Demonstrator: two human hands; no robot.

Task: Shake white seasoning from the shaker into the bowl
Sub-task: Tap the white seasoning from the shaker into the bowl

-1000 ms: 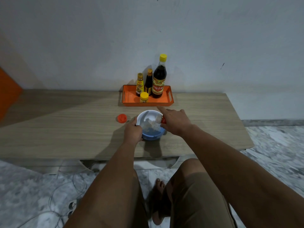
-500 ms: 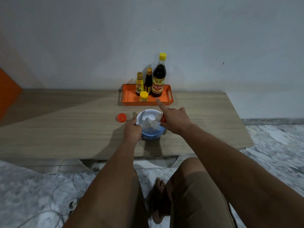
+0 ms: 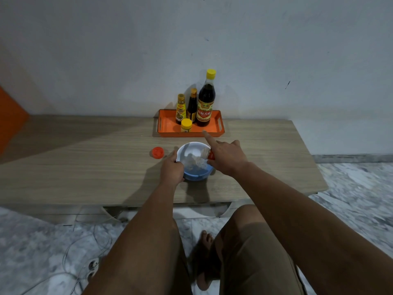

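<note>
A blue bowl (image 3: 198, 175) with a white inside stands near the middle of the wooden table (image 3: 85, 167). My left hand (image 3: 171, 168) grips its left rim. My right hand (image 3: 226, 157) holds a clear shaker (image 3: 202, 158) with a red label, tipped over the bowl with its mouth down to the left; my index finger points straight out toward the tray. The shaker looks blurred. Its red cap (image 3: 157, 152) lies on the table left of the bowl.
An orange tray (image 3: 168, 126) at the back against the wall carries three sauce bottles (image 3: 205, 103) and a small yellow-lidded jar (image 3: 186, 125). My knees are in front of the table's near edge. Cables and a power strip (image 3: 91, 267) lie on the marble floor.
The shaker has moved slightly over the bowl, tilting back and forth in my right hand. My left hand has stayed on the bowl's rim.
</note>
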